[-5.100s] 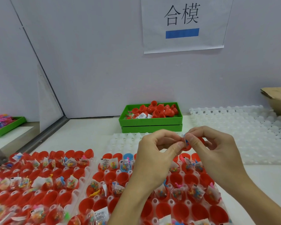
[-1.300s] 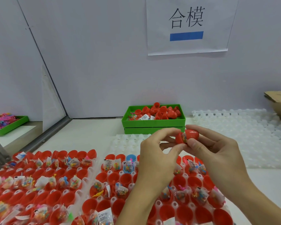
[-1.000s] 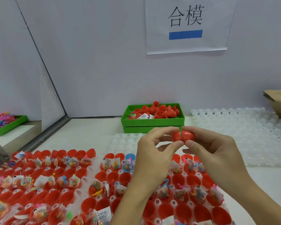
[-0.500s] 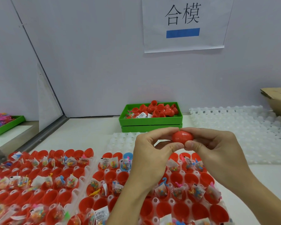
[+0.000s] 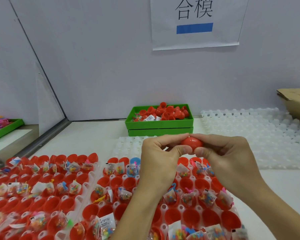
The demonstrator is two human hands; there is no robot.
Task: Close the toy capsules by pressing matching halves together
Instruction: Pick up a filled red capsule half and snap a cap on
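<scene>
White panels wall in the white counter, and a paper sign with 2 black characters over 1 blue bar hangs on the back panel. Against that panel stand 2 stacked green bins; the upper one is heaped with loose red capsule halves and a few printed packets. 1 more green tray sits far left past the divider, holding pink and mixed-colour toys. To the right lie empty white moulded trays, with a cardboard box at the edge behind them.

Nearest the person, 2 white cell trays lie side by side, their cells filled with open red capsule halves; many carry a small clear packet of coloured toys, others hold nothing, and 1 blue half stands in the back row of the right-hand tray.

Above that tray, 1 red capsule is held in the air, its 2 halves joined with a seam showing. The left hand pinches its left end between thumb and forefinger, and the right hand does the same at the right end, so each grip is clenched on the capsule.
</scene>
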